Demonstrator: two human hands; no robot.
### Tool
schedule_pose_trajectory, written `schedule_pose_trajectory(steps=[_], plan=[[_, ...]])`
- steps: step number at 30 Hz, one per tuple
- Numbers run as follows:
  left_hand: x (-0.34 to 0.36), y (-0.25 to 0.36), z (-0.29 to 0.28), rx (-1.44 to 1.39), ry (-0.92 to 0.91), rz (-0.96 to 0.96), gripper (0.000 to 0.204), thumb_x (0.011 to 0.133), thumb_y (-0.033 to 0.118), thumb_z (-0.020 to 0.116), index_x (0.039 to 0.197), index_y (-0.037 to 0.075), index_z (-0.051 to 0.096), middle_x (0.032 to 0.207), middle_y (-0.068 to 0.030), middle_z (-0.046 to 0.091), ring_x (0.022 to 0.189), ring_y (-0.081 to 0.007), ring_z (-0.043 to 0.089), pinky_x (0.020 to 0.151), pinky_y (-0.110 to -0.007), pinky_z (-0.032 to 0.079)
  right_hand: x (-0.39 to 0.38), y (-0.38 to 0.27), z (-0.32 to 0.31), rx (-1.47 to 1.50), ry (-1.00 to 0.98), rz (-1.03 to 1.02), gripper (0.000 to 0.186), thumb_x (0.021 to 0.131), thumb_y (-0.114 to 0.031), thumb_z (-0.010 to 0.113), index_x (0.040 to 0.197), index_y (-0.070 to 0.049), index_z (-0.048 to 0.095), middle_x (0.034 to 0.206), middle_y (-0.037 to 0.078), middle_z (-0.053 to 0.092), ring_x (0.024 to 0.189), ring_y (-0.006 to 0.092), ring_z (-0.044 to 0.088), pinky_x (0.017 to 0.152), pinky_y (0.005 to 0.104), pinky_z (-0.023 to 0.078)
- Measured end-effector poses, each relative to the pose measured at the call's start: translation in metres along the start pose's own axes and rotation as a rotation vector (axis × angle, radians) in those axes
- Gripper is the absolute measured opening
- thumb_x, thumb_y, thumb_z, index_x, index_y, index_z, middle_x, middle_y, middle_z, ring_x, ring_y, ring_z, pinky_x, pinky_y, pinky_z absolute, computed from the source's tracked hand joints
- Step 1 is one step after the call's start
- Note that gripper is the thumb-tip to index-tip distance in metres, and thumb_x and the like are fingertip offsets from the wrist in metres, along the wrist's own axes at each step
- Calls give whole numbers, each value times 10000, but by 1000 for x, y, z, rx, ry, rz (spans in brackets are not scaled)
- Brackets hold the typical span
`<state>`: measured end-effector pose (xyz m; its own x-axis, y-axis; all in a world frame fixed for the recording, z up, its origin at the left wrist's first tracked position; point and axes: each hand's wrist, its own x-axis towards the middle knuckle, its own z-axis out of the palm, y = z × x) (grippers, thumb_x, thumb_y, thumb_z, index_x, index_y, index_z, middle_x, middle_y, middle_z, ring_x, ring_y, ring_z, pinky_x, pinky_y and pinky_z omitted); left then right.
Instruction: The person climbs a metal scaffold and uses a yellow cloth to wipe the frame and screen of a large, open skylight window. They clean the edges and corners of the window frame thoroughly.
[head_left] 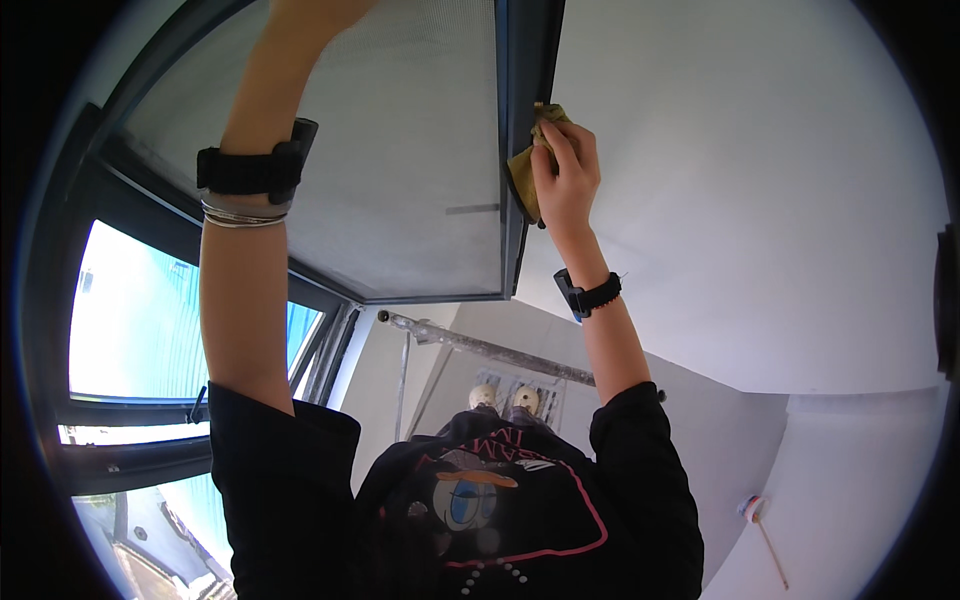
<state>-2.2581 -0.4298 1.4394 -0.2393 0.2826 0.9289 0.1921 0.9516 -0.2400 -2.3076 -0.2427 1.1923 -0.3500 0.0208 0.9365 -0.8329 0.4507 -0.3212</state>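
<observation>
My right hand (572, 185) is closed around an olive-yellow cloth (522, 178). The cloth presses against the dark frame (512, 60) along the right edge of a large screen panel (400, 130). Fine mesh fills this panel, and a short grey strip marks it near the frame. My left hand (318, 12) reaches up across the panel to the top of the view. Only its wrist end shows there, so its fingers are out of sight. Both wrists carry black straps with small devices.
An open-framed window (135, 310) with bright daylight stands at left. Below the panel runs a stained metal pipe (490, 352). My feet in pale shoes (483, 395) rest on something white and slatted. A white wall (740, 200) rises at right; a long-handled tool (770, 550) is at lower right.
</observation>
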Motion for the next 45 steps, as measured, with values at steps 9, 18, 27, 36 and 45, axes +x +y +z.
schedule_pose_trajectory(steps=[9, 18, 27, 36, 45], plan=[[1, 0, -7, 2, -45, -13, 343, 773, 214, 628, 1069, 68, 535, 926, -123, 572, 886, -306, 549, 771, -395, 431, -7, -9, -6, 22, -97, 193, 196, 766, -22, 634, 958, -62, 628, 1022, 78, 591, 861, 247, 601, 705, 323, 515], [-5, -2, -7, 90, -39, 43, 443, 775, 209, 639, 1173, 82, 493, 1131, -117, 522, 1071, -295, 488, 909, -425, 375, 16, -17, 1, 195, 46, 144, 210, 747, 20, 638, 950, -30, 619, 1009, 88, 602, 865, 251, 599, 720, 323, 500], [-130, 69, 30, -53, 100, -10, 401, 765, 135, 633, 1154, 92, 544, 1280, -124, 485, 1140, -300, 490, 901, -402, 410, -10, -4, 0, 140, 41, 120, 227, 710, 18, 647, 926, -49, 634, 1026, 56, 607, 826, 245, 585, 705, 330, 489], [-230, 146, 59, -513, -182, -572, 288, 778, 14, 671, 1023, 54, 526, 950, -81, 544, 720, -150, 548, 603, -239, 449, -77, 12, -6, 118, -51, 196, 280, 675, 27, 669, 938, -61, 634, 1096, 84, 581, 867, 265, 590, 697, 343, 506], [-284, 161, 71, -681, -364, -764, 201, 848, 15, 589, 1038, 23, 522, 967, -104, 581, 795, -173, 591, 688, -265, 482, -76, 24, 2, 176, -19, 162, 291, 686, 26, 667, 956, -76, 633, 1064, 115, 562, 857, 271, 601, 670, 336, 513]])
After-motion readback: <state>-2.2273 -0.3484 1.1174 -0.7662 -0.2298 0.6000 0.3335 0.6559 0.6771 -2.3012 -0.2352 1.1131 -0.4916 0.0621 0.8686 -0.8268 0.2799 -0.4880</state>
